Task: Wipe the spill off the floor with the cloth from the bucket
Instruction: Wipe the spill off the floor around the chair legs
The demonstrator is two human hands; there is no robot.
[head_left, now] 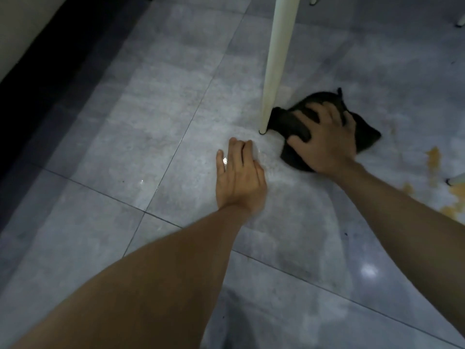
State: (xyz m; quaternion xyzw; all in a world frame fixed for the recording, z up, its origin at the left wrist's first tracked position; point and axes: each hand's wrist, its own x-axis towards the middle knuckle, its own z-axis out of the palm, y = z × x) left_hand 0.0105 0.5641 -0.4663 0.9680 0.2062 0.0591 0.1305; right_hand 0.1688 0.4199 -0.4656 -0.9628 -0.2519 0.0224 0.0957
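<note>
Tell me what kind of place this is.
Probably an indoor dining or kitchen area at home: glossy grey tiled floor, slim white furniture leg, orange-brown spill being wiped with a dark cloth.

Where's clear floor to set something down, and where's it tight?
Free: the tiles left of the left hand, out to the dark wall base, and the near tiles between the forearms. Crowded: the cloth under the right hand butts against the white furniture leg. The orange spill fouls the right edge beside another leg.
</note>
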